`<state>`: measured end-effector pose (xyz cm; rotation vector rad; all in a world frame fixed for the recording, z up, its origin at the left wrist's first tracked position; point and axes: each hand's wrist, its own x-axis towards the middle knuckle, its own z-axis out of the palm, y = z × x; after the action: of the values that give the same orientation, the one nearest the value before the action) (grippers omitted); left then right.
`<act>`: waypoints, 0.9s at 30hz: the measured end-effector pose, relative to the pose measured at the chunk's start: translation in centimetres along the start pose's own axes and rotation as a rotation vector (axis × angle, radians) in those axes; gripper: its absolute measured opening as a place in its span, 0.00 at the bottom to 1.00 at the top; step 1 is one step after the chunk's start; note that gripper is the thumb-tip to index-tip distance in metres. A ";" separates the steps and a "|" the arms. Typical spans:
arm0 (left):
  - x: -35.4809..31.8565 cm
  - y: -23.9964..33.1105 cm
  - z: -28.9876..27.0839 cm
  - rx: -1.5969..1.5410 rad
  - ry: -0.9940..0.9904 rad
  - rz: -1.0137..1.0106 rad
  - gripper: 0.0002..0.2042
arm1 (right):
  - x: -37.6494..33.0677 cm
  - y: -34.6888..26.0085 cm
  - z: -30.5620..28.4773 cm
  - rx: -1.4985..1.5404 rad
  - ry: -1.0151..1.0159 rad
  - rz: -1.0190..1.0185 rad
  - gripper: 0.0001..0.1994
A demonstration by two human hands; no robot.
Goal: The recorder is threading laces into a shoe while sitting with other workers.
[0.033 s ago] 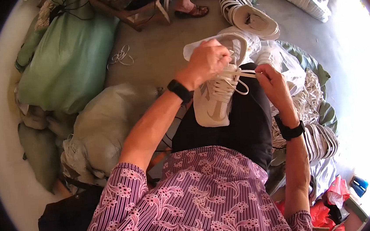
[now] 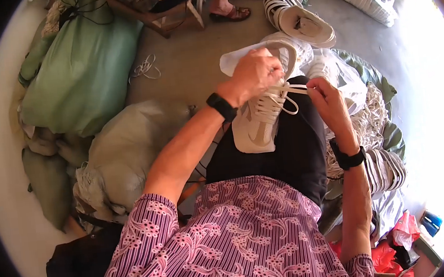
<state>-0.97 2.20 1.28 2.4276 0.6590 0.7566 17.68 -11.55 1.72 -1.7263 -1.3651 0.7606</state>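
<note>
A white and beige lace-up shoe [image 2: 255, 127] lies across my lap, its toe pointing toward me. Above its tongue end, my left hand [image 2: 256, 75] is closed in a pinch, slightly blurred; what it pinches is hidden behind the fingers. My right hand [image 2: 325, 95], to the right of the shoe, pinches a flat white shoelace [image 2: 296, 87] between thumb and fingers. This lace runs taut to the upper eyelets, and a loose loop of it hangs below. Lacing crosses the shoe's front in several rows. Each wrist wears a black band.
Behind the shoe lies another pale shoe piece [image 2: 236, 58], near a stack of shoe uppers [image 2: 301, 23]. A heap of white laces [image 2: 370, 117] sits to my right. Green sacks [image 2: 84, 71] and a greyish sack [image 2: 133, 151] stand at left. Another person's sandalled foot [image 2: 232, 13] is ahead.
My left hand has shifted slightly to the right and a little down. My right hand, the shoe and the stretched lace stay nearly where they were.
</note>
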 end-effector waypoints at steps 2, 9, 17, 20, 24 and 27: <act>0.6 0.7 1.1 0.020 -0.249 -0.103 0.09 | -0.7 -0.2 0.2 -0.002 0.017 0.015 0.06; -0.5 1.8 2.7 0.064 -0.357 -0.180 0.09 | -1.7 -0.8 0.1 0.064 0.014 0.002 0.05; -1.1 -0.4 3.0 -0.253 0.017 -0.332 0.07 | -1.7 0.3 0.2 0.040 0.009 0.030 0.05; -1.5 -0.3 2.3 -0.352 0.065 -0.465 0.08 | -1.9 0.5 0.2 0.019 -0.019 0.020 0.05; -2.2 -0.4 1.1 -0.928 0.074 -0.748 0.05 | -2.5 0.3 -0.4 -0.076 -0.064 0.004 0.06; -2.1 -0.7 0.0 -1.164 0.152 -0.773 0.06 | -2.9 1.6 -1.1 -0.150 -0.038 -0.018 0.05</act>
<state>-2.77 1.54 0.07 0.9602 0.8105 0.6853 18.66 -14.81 0.85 -1.8209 -1.4943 0.7001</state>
